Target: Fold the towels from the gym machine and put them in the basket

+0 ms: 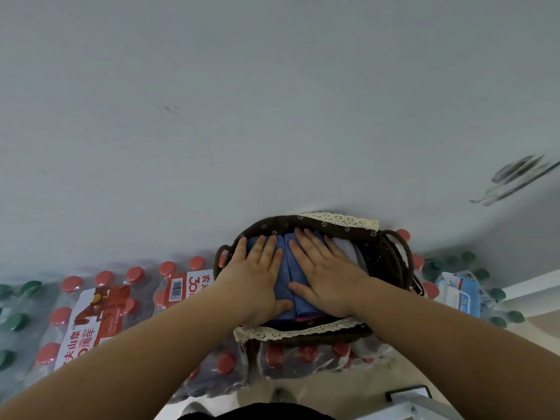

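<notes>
In the head view, your left hand (259, 275) and right hand (327, 277) lie flat on the folded blue towels (286, 265) inside the basket (391, 257) — fingers straight, a little apart, pointing to 12 o'clock, gripping nothing. The towels are under your palms and show between your thumbs. A pale towel (345, 249) lies at 3 o'clock from the right fingers. The basket stands on packs of bottled water (91, 313).

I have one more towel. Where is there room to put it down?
The basket is crowded: the left hand and right hand press flat on the blue towels, and a pale towel fills the right side. Free: the bumpy top of the red-capped bottle pack left of the basket, and the floor strip in front.
</notes>
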`<state>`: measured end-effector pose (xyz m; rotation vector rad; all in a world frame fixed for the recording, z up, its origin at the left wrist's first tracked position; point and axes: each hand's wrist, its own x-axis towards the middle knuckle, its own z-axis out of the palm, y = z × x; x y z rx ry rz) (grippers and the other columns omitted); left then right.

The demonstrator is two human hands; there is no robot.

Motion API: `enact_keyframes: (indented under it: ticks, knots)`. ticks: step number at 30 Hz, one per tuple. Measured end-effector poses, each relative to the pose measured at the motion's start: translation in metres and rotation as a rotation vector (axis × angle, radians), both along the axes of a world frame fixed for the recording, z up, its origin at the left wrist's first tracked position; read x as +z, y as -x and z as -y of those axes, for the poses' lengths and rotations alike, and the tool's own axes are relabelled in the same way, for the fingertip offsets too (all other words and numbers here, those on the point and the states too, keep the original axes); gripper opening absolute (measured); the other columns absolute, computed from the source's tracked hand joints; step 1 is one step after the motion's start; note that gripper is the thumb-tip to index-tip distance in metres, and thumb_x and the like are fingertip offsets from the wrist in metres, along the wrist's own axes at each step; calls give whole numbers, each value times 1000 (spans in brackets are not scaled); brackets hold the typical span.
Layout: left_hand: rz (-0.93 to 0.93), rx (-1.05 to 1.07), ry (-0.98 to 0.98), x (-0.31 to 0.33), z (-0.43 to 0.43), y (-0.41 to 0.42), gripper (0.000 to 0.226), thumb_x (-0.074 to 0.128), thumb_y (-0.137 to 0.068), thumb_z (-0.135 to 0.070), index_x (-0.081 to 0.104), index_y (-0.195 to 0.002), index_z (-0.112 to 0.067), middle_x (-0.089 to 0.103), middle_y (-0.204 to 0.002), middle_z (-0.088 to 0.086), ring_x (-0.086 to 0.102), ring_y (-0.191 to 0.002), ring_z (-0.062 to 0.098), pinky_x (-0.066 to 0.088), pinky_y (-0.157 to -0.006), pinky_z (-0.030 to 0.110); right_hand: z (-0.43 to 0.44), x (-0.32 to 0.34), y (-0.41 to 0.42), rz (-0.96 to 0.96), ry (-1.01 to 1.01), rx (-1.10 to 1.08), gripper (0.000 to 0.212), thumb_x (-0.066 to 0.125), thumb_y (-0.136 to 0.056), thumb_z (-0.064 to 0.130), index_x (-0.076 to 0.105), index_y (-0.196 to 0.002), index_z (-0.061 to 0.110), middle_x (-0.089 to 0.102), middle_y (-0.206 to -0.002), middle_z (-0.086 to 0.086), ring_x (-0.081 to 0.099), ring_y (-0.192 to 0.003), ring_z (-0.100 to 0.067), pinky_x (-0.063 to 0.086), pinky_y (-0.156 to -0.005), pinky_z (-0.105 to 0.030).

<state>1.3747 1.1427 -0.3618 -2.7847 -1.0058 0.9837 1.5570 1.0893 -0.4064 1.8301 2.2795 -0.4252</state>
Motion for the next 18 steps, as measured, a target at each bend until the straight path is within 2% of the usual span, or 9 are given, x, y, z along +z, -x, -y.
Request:
enact_keyframes:
  ticks: [5, 9, 14, 18]
  knots:
    - [-3, 16, -37, -1, 5, -2, 95, 14, -91, -76, -21, -151, -11, -29, -159, 12, -23, -148, 28, -10, -119, 57, 0, 0, -2, -3, 0, 6, 99, -11, -78, 77, -17, -156, 17, -29, -162, -4, -28, -148, -18, -9, -123, -47]
    - [42, 6, -79, 5, 9, 0, 98, 14, -89, -78, -15, -154, -11, -20, -162, 12, -14, -151, 29, -6, -119, 58, 2, 8, -1, -17, 0, 6, 99, -7, -79, 79, -15, -157, 19, -24, -164, -3, -22, -151, -17, -8, -123, -47]
    - [96, -27, -142, 23, 13, 6, 94, 14, -90, -77, -7, -157, -13, -9, -165, 10, -5, -152, 30, -5, -118, 60, 12, 23, 1, 125, -129, 31, 98, -7, -83, 78, 0, -160, 18, -7, -168, -7, -5, -154, -24, 3, -123, -48]
    - [180, -51, -184, 43, 16, 21, 92, 12, -90, -76, -6, -157, -16, -5, -166, 7, -5, -152, 29, -5, -118, 61, 23, 40, 12, 149, -142, -10, 93, -10, -85, 76, -5, -160, 22, -16, -166, -1, -17, -152, -21, -6, -123, -48]
